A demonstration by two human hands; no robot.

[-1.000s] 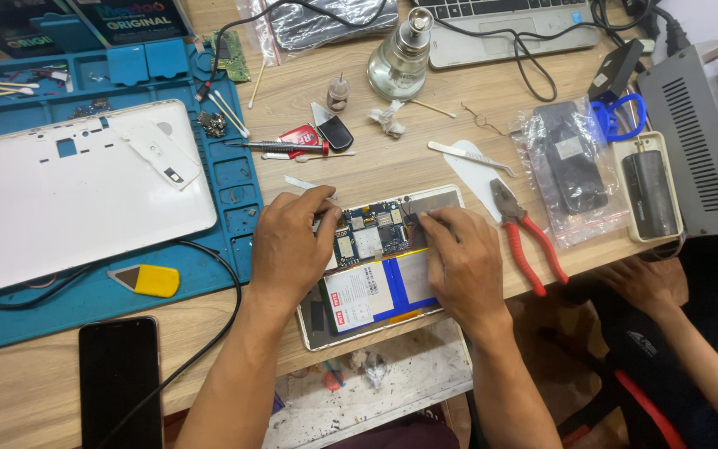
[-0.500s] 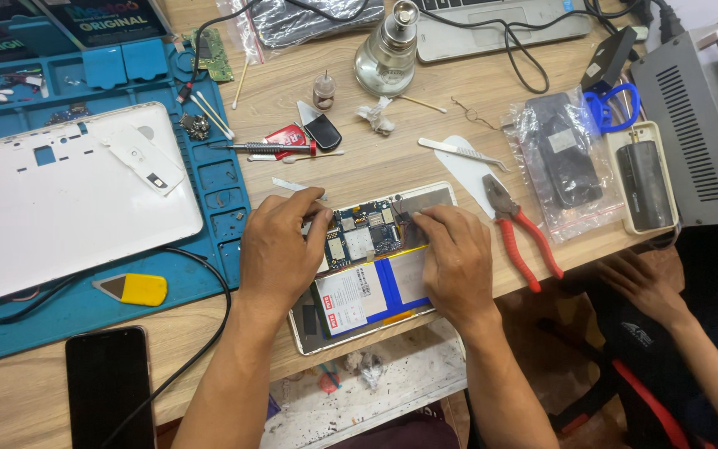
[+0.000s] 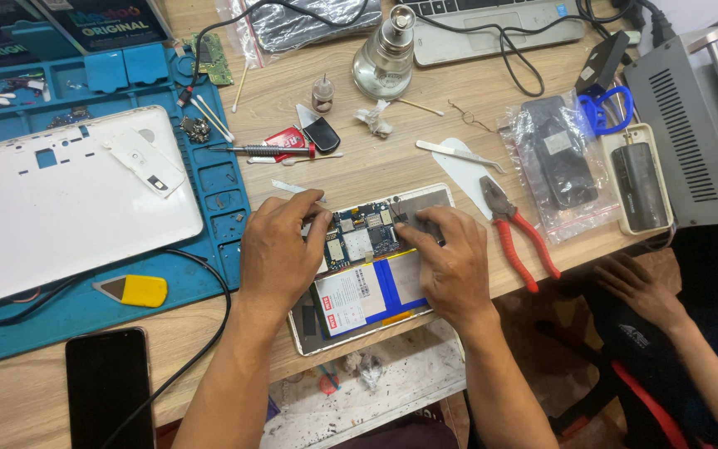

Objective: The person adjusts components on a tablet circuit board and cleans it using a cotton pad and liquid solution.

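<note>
Both hands are pressing fingertips onto the opened tablet with its exposed green circuit board and blue-and-white battery (image 3: 371,266) at the table's near edge, left hand (image 3: 280,249) steadying, right hand (image 3: 450,262) probing the board, neither gripping anything, calling for fine fingertip work next.

Bright, even light falls from overhead on the wooden worktop (image 3: 376,158), leaving only soft, short shadows. Glare glints on the glass bulb (image 3: 386,51) at 12 o'clock. Focus is sharp centrally; edges bow slightly toward the corners.

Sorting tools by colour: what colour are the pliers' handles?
Red, on the pliers; head view.
</note>
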